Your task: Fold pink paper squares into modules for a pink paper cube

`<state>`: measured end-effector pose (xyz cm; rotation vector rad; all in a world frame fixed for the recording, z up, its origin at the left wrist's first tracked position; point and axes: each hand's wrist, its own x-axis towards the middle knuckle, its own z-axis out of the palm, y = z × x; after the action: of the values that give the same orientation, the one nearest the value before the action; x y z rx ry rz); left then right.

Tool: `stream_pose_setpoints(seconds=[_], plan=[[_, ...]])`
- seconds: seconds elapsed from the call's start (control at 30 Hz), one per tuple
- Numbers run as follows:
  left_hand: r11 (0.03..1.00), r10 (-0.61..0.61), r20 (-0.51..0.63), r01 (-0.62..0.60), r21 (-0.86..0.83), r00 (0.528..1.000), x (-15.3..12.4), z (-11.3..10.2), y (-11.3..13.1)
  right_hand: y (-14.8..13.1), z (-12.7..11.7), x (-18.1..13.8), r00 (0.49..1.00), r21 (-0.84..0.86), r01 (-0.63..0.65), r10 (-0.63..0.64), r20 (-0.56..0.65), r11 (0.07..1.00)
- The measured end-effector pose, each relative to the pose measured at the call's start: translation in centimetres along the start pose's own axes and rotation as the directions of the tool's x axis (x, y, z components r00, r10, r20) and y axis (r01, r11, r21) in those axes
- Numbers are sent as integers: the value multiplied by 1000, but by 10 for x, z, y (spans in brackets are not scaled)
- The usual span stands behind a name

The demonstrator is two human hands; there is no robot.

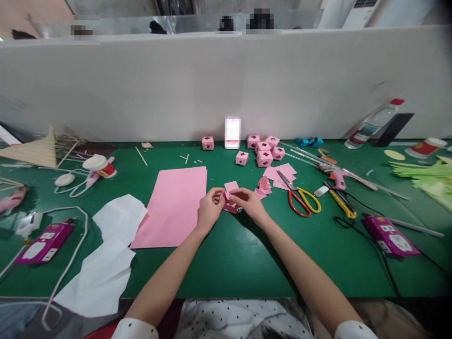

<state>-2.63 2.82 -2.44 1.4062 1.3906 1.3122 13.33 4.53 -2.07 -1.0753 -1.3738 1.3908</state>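
Between my two hands is a small folded piece of pink paper (231,205). My left hand (211,207) pinches its left side, fingers curled. On the other side, my right hand (250,203) is closed on the paper with thumb and forefinger. Fingers hide part of the folds. A stack of pink paper sheets (176,207) lies just left of my left hand. Right of my right hand are a crumpled folded pink piece (264,184), pink paper squares (282,175) and scissors (299,197) with red and yellow handles. Several finished pink paper cubes (264,158) sit farther back.
White paper sheets (113,254) overhang the front edge at left. Two purple power strips (45,242) with cables lie at either side. A pink glue gun (337,176), a yellow cutter (342,201) and a leaning bottle (374,125) are at right. A phone (232,133) leans against the white partition (158,89).
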Motion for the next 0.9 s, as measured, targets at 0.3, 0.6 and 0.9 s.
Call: stream_pose_setpoints(seconds=[0.3, 0.6, 0.9], plan=[[987, 68, 102, -82, 136, 992, -6, -5, 11, 4, -2, -2, 982, -446, 145, -185, -48, 883], [949, 173, 156, -207, 236, 972, -6, -1, 16, 0, 1, -7, 973, -620, 186, -230, 9, 763], [969, 108, 195, -147, 200, 975, 61, 22, 32, -26, -67, 5, 959, -574, 83, -222, -177, 815]])
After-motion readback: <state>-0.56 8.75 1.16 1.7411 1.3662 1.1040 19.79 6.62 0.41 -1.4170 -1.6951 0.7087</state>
